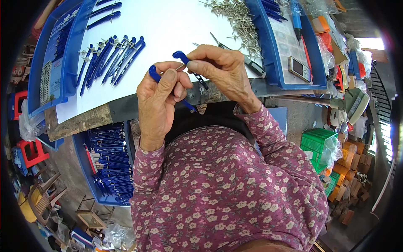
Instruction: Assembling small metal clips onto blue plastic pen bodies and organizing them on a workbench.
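Left hand (156, 101) pinches a blue stick (154, 74), right hand (222, 71) a second stick (180, 56), pin (180, 66) between, at the near tabletop (168, 25) edge. Looks unfinished to me; pinned sticks (100, 63) lie left, plenty of loose pins (241, 21) far right.

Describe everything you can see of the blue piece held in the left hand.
The blue piece is slim, dark blue and smooth, perhaps plastic or painted metal. Its rounded, hooked head pokes out at the upper left of the left hand, which grips it and hides its middle. What looks like its narrow straight end shows beyond the fingers, with a small pale spot near the tip. It slants from upper left to lower right, held up near the table's front edge.
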Action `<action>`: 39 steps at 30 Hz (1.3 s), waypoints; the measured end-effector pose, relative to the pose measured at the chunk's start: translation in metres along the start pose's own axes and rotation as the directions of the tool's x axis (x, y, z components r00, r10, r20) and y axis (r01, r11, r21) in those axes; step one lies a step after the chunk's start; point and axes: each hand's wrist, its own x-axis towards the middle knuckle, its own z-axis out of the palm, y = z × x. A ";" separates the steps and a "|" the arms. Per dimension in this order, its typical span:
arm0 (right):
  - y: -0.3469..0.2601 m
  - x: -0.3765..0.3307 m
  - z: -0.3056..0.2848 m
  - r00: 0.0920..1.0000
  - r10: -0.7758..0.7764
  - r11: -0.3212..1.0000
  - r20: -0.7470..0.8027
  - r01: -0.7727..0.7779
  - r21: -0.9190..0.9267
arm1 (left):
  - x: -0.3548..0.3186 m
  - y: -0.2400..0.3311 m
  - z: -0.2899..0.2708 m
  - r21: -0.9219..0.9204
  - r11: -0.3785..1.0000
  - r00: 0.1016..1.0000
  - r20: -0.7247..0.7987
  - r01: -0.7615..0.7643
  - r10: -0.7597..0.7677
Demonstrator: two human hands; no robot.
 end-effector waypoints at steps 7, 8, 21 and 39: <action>-0.016 0.003 -0.009 0.997 -0.058 0.978 0.060 0.069 -0.198 | 0.008 0.000 0.005 0.015 0.998 0.995 0.071 -0.067 0.065; -0.018 0.003 -0.009 0.997 -0.046 0.978 0.057 0.056 -0.199 | 0.008 0.000 0.008 0.015 0.998 0.995 0.074 -0.067 0.065; -0.017 -0.003 0.000 0.982 -0.179 0.943 -0.065 0.152 -0.296 | 0.016 -0.010 0.018 0.350 0.910 0.965 -0.055 -0.221 0.255; -0.016 -0.002 -0.007 0.938 -0.347 0.877 0.006 0.327 -0.351 | 0.018 -0.010 0.024 0.076 0.986 0.985 -0.075 -0.148 0.154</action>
